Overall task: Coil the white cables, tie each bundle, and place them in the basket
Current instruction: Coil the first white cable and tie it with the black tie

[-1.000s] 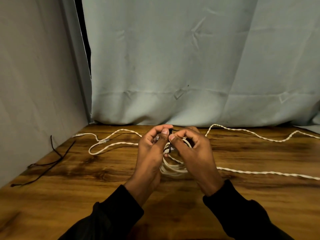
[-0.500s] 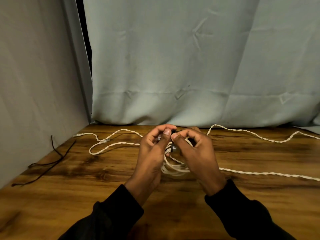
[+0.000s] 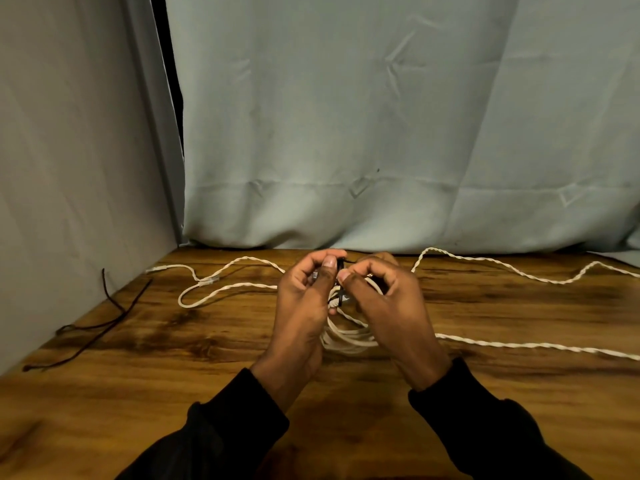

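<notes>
A coil of white cable [image 3: 349,336] is held upright between two hands above a wooden table [image 3: 214,382], its loops hanging down toward the tabletop, in front of a pale curtain [image 3: 381,133]. The left hand [image 3: 304,306] and the right hand [image 3: 384,303] are brought together at the top of the coil, thumbs nearly touching, and each is pinched on a thin black tie [image 3: 341,292] that appears to be wound round the bundle; how far the tie is fastened cannot be told, since the fingers hide it. The tying step is judged to be under way. The bundle lies directly between the hands, equally near to both, with the tie running roughly up and down across the loops, so a tightening pull would be made outward, left and right. A loose cable [image 3: 221,289] is spread on the table behind and to the left, and another long strand [image 3: 519,344] trails away to the right from beneath the right hand. Spare black ties [image 3: 104,323] are left at the table's left edge. No basket is seen in the view.
</notes>
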